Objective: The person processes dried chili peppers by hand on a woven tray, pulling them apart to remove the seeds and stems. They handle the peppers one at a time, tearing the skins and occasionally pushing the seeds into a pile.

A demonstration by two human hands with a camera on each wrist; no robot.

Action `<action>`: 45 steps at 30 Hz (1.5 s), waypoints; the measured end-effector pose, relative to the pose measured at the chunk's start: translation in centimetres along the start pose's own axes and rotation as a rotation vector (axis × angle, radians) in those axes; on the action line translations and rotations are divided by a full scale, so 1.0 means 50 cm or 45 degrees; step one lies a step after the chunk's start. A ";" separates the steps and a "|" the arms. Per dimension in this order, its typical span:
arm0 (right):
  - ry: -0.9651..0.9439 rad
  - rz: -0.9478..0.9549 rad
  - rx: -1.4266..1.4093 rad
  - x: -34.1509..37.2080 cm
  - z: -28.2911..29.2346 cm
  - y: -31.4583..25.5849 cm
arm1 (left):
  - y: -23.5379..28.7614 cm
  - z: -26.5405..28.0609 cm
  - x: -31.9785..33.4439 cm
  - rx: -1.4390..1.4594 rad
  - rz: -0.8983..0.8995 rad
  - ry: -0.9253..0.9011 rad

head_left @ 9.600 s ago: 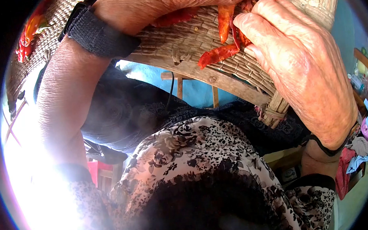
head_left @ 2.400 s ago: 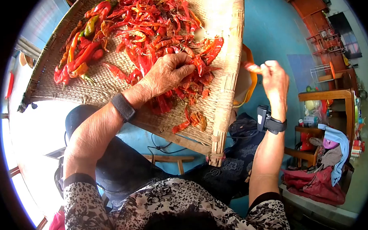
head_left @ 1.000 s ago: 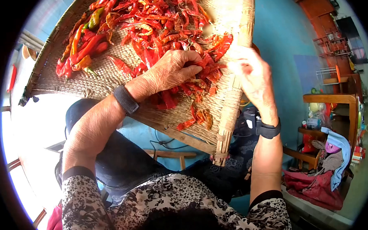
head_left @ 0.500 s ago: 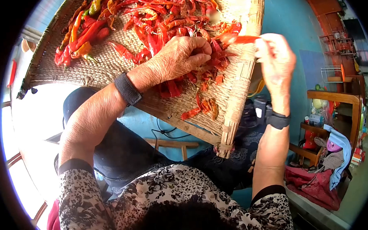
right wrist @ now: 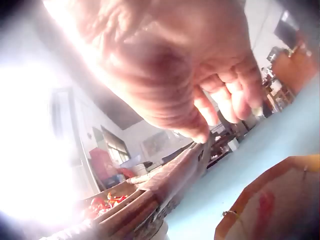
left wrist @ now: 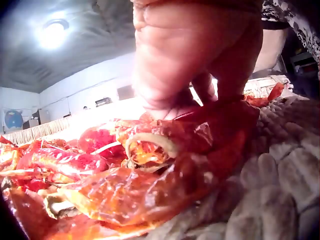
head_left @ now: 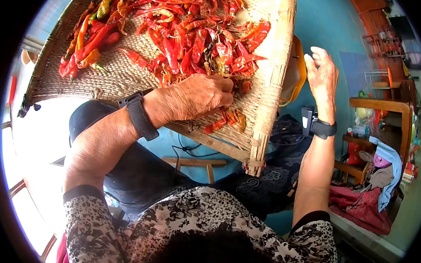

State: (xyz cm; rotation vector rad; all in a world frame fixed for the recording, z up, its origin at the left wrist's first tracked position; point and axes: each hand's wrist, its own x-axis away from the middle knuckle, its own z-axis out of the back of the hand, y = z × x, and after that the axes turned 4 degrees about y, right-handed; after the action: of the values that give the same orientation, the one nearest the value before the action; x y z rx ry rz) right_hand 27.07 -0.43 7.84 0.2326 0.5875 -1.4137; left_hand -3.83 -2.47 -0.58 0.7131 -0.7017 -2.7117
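Red chili peppers (head_left: 174, 48), many of them dried and wrinkled, lie heaped on a woven tray (head_left: 269, 82). My left hand (head_left: 195, 97) reaches down at the heap's near edge, fingers bent and fingertips hidden. In the left wrist view, a glossy red chili (left wrist: 225, 130) lies right at its fingers; I cannot tell whether they pinch it. Beyond the tray's right rim, my right hand (head_left: 323, 72) is raised with loosely bent fingers, holding nothing. Near it stands an orange-rimmed container (head_left: 301, 66); a blurred red piece (right wrist: 265, 207) shows within its outline in the right wrist view.
Fresher red and green peppers (head_left: 91, 45) lie on the tray's left side. Several dried scraps (head_left: 229, 120) sit near its front corner. A wooden stool (head_left: 193, 162) and dark cables are below. To the right stands a wooden chair (head_left: 381, 104) with cloths beside it.
My right hand has gone from the tray's edge with a chili to beyond the rim, and has let the chili go. My left hand has shifted down and left to the heap's near edge.
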 end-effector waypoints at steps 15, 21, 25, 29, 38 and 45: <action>-0.642 0.219 -0.743 0.035 -0.036 -0.222 | -0.026 0.052 -0.037 0.363 0.616 0.435; -0.068 0.000 -0.723 0.005 -0.019 -0.150 | -0.010 0.048 -0.042 0.125 0.516 0.509; 0.174 -0.133 -0.444 -0.011 0.015 -0.054 | 0.031 0.033 -0.031 0.178 0.136 0.034; -0.174 -0.220 0.023 0.000 0.029 -0.011 | 0.045 -0.020 -0.019 -0.066 -0.037 0.024; -0.221 0.314 -0.391 -0.014 -0.013 -0.150 | 0.027 -0.011 -0.017 0.008 0.012 0.058; -0.719 0.186 -0.897 0.016 -0.052 -0.231 | -0.022 0.070 -0.031 0.382 0.632 0.468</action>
State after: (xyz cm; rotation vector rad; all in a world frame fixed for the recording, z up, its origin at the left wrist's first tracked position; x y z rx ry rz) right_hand 15.27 -1.75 7.43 -0.6539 0.5431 -0.9906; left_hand -4.47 0.35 2.16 0.9268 -1.0365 -1.9840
